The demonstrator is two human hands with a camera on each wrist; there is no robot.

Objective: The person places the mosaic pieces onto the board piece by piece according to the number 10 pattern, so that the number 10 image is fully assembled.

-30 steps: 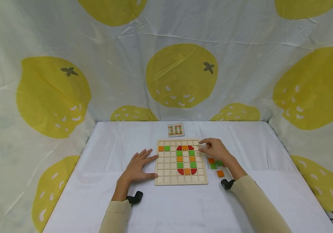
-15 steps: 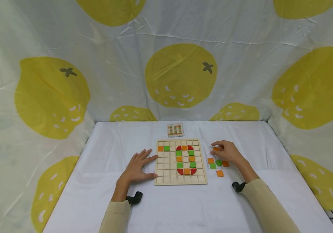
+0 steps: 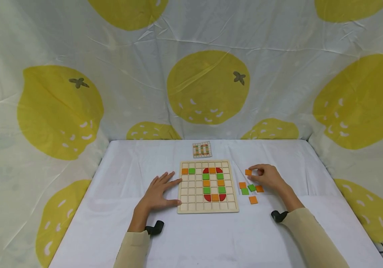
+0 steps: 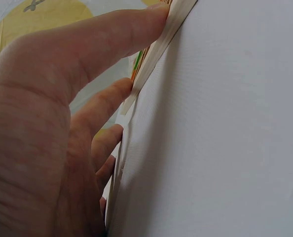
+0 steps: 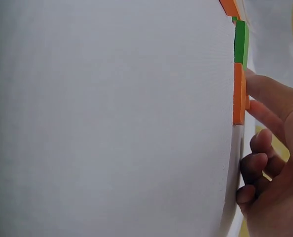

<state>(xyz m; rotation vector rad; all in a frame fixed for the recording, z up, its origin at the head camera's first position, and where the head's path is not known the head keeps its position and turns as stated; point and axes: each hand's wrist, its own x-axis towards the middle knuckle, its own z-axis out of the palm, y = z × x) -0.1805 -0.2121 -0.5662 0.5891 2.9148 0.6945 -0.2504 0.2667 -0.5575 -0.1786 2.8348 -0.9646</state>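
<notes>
In the head view a square wooden grid board (image 3: 191,206) lies on the white table. Red, green and orange pieces form a ring on its right half, and an orange and a green tile sit at its upper left. My left hand (image 3: 158,191) is spread at the board's left edge; thumb and index fingertips touch that edge, as the left wrist view of the thumb (image 4: 127,32) confirms. To the right of the board, thumb and index finger of my right hand (image 3: 268,176) pinch an orange square tile (image 3: 248,172) at table level. The other fingers are curled.
Several loose tiles lie right of the board, among them a green tile (image 3: 252,188) and an orange tile (image 3: 253,200). Behind the board lies a small pattern card (image 3: 202,149). Lemon-printed cloth (image 3: 137,93) walls off the back and sides.
My right hand has moved right, from the board's right edge to the orange tile, and has closed thumb and index finger about it. My left hand stays put.
</notes>
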